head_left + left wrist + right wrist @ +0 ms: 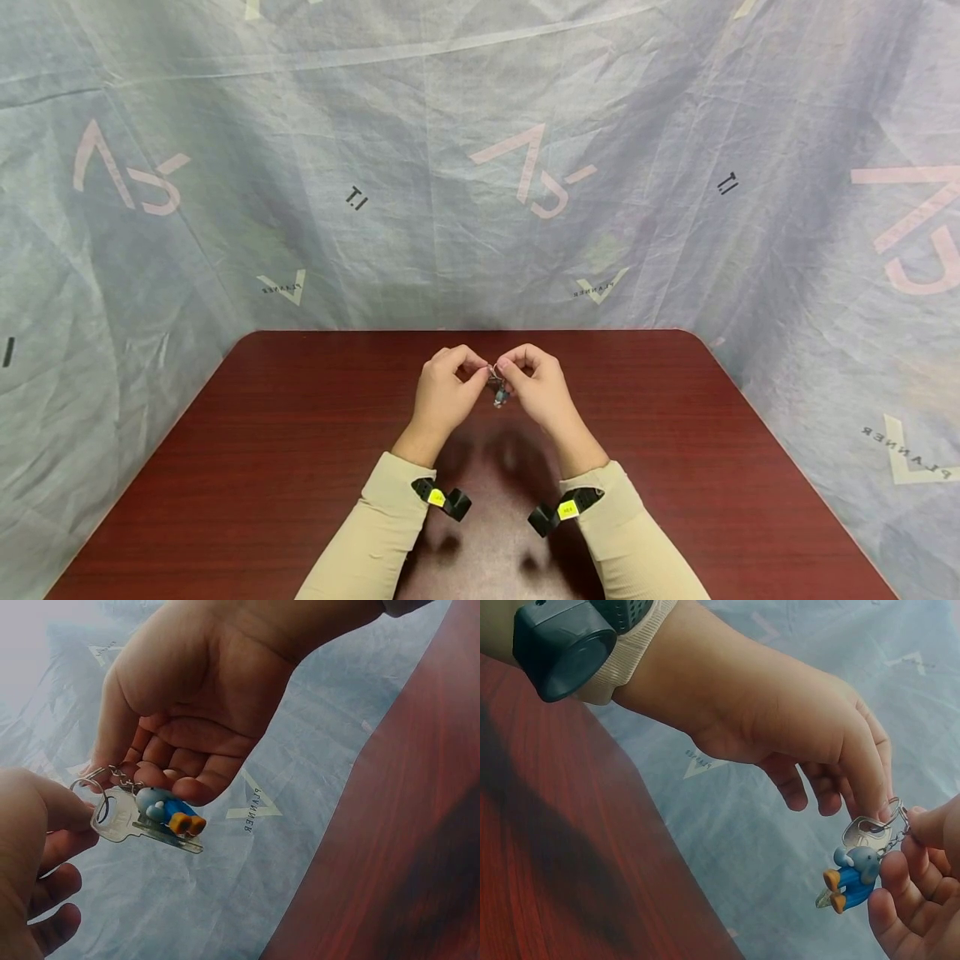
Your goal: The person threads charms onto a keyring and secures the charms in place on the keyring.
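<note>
Above the table, both hands meet at a metal key ring [897, 802]. My left hand [441, 393] pinches the ring beside the head of a silver key [116, 817]. With thumb and fingertips, my right hand [542, 392] pinches the ring's other side, by a short chain [895, 841]. From the chain hangs a small figure charm [855, 874] with a grey head, blue body and orange feet, lying against the key in both wrist views. The charm also shows below the fingers in the head view. Fingertips cover part of the ring.
A dark red wooden table [262, 458] lies under the hands. Grey printed cloth [420, 167] hangs behind it and at both sides. Each beige sleeve carries a black wrist camera, the left camera [456, 503] and the right camera [543, 520] jutting inward.
</note>
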Action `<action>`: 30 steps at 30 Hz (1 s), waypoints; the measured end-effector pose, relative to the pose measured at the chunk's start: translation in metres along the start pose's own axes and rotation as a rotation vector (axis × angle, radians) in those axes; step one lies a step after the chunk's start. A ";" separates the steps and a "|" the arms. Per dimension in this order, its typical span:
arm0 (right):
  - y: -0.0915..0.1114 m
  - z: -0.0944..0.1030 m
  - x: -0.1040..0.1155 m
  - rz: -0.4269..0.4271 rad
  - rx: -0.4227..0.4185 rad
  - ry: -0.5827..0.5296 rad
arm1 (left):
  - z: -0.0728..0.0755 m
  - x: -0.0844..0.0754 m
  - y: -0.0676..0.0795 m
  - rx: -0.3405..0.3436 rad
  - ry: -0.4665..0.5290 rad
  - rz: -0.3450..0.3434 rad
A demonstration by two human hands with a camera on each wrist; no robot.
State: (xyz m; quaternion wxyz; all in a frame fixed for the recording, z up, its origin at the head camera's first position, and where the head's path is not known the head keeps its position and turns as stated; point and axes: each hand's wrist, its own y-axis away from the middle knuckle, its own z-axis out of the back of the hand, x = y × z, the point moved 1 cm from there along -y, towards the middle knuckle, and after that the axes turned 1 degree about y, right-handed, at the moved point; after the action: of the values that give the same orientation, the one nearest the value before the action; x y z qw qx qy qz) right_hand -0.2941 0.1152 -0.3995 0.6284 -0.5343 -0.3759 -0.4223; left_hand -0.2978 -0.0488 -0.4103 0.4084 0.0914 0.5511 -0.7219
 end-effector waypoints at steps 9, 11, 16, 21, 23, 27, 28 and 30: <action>0.000 -0.001 -0.001 0.002 0.003 0.007 | -0.001 0.001 0.000 0.013 0.078 0.056; 0.000 -0.001 -0.001 0.003 0.001 0.010 | 0.000 0.001 0.000 0.023 0.071 0.057; -0.001 0.001 -0.001 0.000 -0.010 0.011 | 0.000 0.001 0.000 0.037 0.011 0.026; 0.000 0.001 0.000 0.004 -0.008 0.005 | -0.001 0.000 0.000 0.018 -0.087 -0.084; 0.000 0.002 0.001 0.006 -0.007 0.000 | 0.000 -0.002 0.000 0.006 -0.126 -0.125; 0.000 0.002 0.001 0.008 -0.004 -0.004 | 0.001 -0.003 0.000 0.004 -0.158 -0.142; 0.000 0.002 0.001 0.008 -0.004 -0.002 | 0.001 -0.003 0.000 0.008 -0.154 -0.135; 0.000 0.002 0.001 0.007 -0.006 0.004 | 0.001 -0.002 0.000 0.014 -0.145 -0.119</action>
State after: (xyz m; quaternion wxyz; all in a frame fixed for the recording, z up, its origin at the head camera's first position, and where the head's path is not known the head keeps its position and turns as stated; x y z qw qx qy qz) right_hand -0.2936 0.1167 -0.3985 0.6291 -0.5366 -0.3717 -0.4221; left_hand -0.2960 -0.0489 -0.4086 0.4030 0.0091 0.5195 -0.7534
